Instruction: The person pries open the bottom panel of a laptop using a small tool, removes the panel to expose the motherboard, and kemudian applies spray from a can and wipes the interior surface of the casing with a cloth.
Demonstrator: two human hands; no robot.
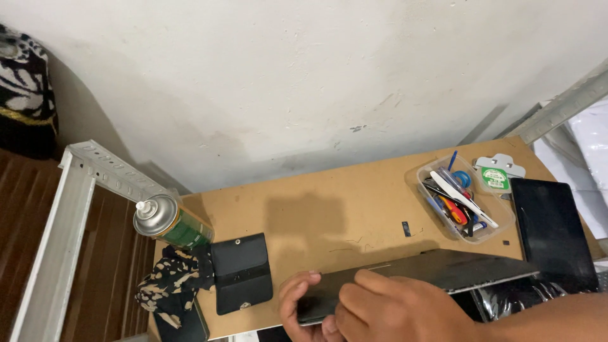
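A dark grey closed laptop (437, 269) lies flat above the near edge of a brown board table (329, 209). My left hand (301, 304) curls around its left corner from below. Reaching in from the right, my right hand (396, 310) rests on top of the same left end, fingers pressed on the lid. Both hands grip the laptop.
A green spray can (168, 221) stands at the table's left. Beside it lie a black pouch (240, 272) and a patterned cloth (168, 282). A clear plastic tub of tools (459, 202) and a black tablet (554, 231) sit at the right. A white wall rises behind.
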